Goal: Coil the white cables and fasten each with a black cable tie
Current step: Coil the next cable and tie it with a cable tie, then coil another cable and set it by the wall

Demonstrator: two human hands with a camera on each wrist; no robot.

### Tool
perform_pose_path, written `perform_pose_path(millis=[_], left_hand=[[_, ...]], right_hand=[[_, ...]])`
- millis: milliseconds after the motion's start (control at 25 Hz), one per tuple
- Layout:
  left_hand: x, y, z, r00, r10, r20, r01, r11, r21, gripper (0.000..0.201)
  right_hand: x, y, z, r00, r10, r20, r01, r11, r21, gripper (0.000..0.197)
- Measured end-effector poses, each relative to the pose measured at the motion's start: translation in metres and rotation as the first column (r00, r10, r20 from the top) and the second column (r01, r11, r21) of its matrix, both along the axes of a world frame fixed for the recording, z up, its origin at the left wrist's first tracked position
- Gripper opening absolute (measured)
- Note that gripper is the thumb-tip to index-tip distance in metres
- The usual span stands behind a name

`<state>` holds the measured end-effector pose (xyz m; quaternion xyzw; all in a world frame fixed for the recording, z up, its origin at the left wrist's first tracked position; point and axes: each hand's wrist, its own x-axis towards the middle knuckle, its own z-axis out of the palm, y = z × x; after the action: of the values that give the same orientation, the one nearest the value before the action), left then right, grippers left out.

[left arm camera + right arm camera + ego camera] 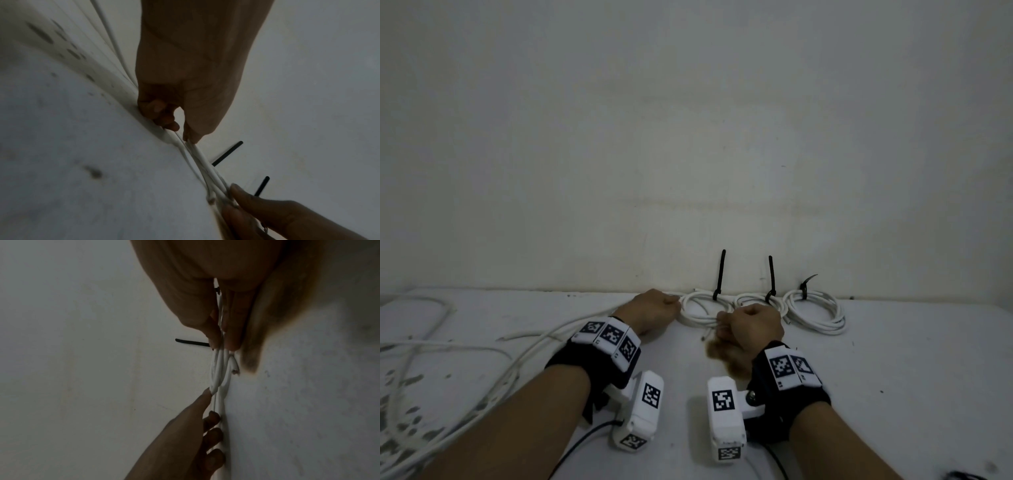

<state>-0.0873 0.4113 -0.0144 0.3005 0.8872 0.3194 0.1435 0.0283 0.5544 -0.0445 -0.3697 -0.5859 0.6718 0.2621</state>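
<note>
both hands are down on the white table [893, 359], each gripping the same coil [697, 313] of white cable: the left hand [654, 308] pinches its 9 o'clock side, the right hand [751, 327] clamps the 3 o'clock side in a fist. a black tie [719, 277] stands up at its 12 o'clock. two tied coils [815, 308] lie just right. loose cable [448, 349] sprawls at 9 o'clock.
</note>
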Motion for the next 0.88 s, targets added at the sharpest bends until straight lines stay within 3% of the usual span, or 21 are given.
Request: perform_pose_path(millis=[160,360,560,640,760,880], left_hand=[[-0.017,-0.025,-0.007,0.983,0.156,-0.096,-0.149,0.986,0.079,0.044],[-0.026,-0.085,-0.004,0.964,0.173,-0.201,-0.224,0.938,-0.266,0.066],[-0.006,-0.158,0.002,0.871,0.254,-0.42,-0.426,0.815,-0.392,0.024],[0.003,-0.188,0.003,0.845,0.27,-0.462,-0.472,0.784,-0.403,0.025],[0.015,-0.224,0.017,0.837,0.34,-0.429,-0.478,0.836,-0.269,0.028],[0.03,-0.251,0.054,0.812,0.446,-0.376,-0.487,0.873,-0.016,0.025]], right_hand=[[0.013,-0.007,0.003,0.993,0.113,0.034,-0.115,0.991,0.061,0.012],[0.041,-0.033,0.022,0.961,0.182,0.21,-0.249,0.899,0.36,0.011],[0.067,-0.082,0.049,0.832,0.28,0.48,-0.533,0.646,0.547,0.019],[0.077,-0.101,0.059,0.752,0.299,0.588,-0.645,0.52,0.561,0.019],[0.086,-0.132,0.074,0.688,0.281,0.669,-0.72,0.38,0.581,0.021],[0.078,-0.159,0.086,0.663,0.293,0.689,-0.748,0.301,0.591,0.022]])
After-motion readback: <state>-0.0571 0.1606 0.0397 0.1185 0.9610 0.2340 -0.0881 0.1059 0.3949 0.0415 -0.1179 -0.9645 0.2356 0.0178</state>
